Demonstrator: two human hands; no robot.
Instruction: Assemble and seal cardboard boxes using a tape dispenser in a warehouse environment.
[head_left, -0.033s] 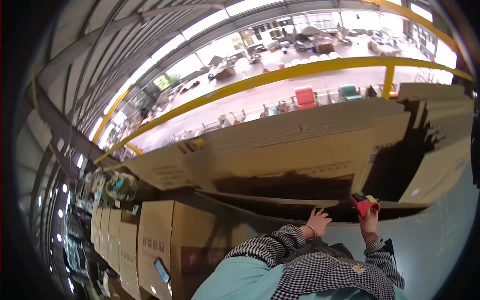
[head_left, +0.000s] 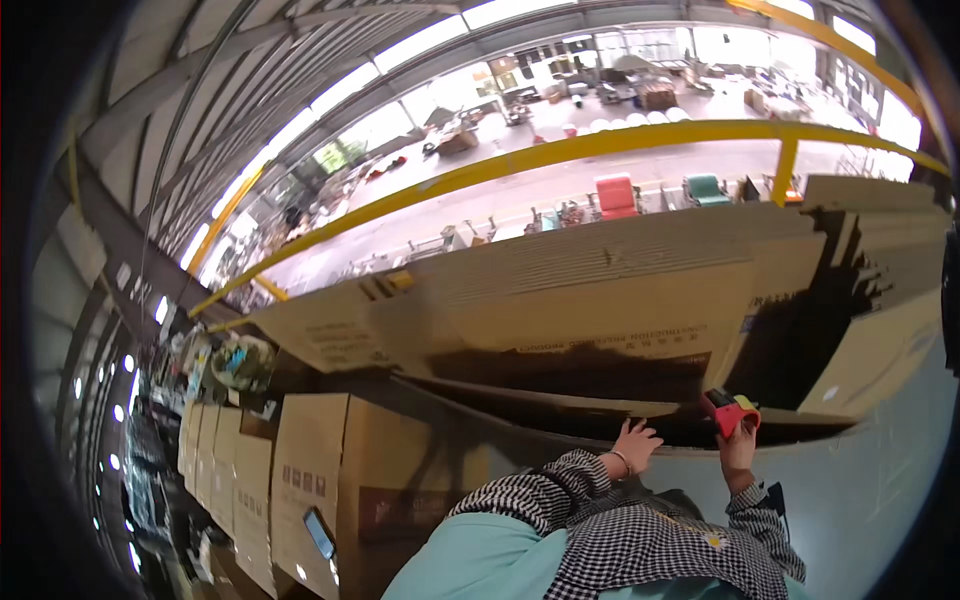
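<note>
My left hand [head_left: 636, 448], with a bracelet at the wrist, has its fingers spread at the near edge of a folded cardboard carton [head_left: 530, 408]. The fingertips reach the carton's edge. In my right hand [head_left: 738, 448] is a red tape dispenser [head_left: 728, 411] with a bit of yellow on it, held just above the right part of the same carton. The carton lies on a pale blue-grey surface [head_left: 690, 482], with a dark gap under its raised flap. Both my sleeves are black-and-white checked.
Flattened cardboard sheets [head_left: 580, 300] lean in a stack beyond the carton, against a yellow railing [head_left: 500, 167]. At left stand several boxes [head_left: 310, 470], one bearing a phone [head_left: 319, 533]. Past the railing a lower hall floor holds a red chair [head_left: 616, 195] and a green chair [head_left: 706, 189].
The view has tilted slightly, so the railing and stacked cardboard sit a little lower in it. My hands keep nearly the same place, the tape dispenser still in the right one.
</note>
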